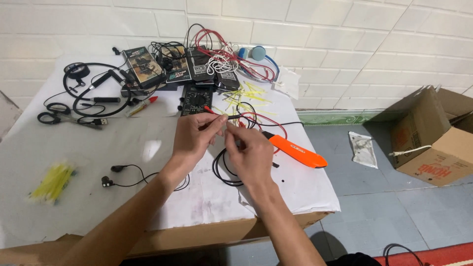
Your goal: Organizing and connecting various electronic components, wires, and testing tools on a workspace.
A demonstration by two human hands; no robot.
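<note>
White brick wall behind, grey tile floor to your right, and a low worktop (74, 197) covered in white paper in front of you. Your left hand (193, 135) sits over the middle of it, fingers (209, 127) pinched nearly closed on a thin black cable (227, 173) near its end. Your right hand (252, 153) is just beside it, fingertips curled in tight and pinching the same cable — the two hands almost touch. Below them the cable drops into a loose black loop lying on the paper.

Counts: one orange-handled tool (294, 150) just right of your right hand, near the worktop's edge. One black multimeter (196, 100) just beyond your hands, its red and black leads running toward your fingers. One black in-ear headset (114, 176) left of your left forearm, two buds showing. One bundle of yellow ties (53, 181) at the far left, and a scatter of loose yellow ties (246, 96) beyond the hands — too many to count. One black headphone set (96, 86) coiled with cables at the back left, one red-tipped tube (141, 105) next to it. Several dark packaged boxes (170, 66) are stacked at the back, at least three, under a tangle of red, white and black wires (224, 56).

On the floor: one open cardboard box (436, 138) at right, one clear plastic bag (362, 149) beside it.
</note>
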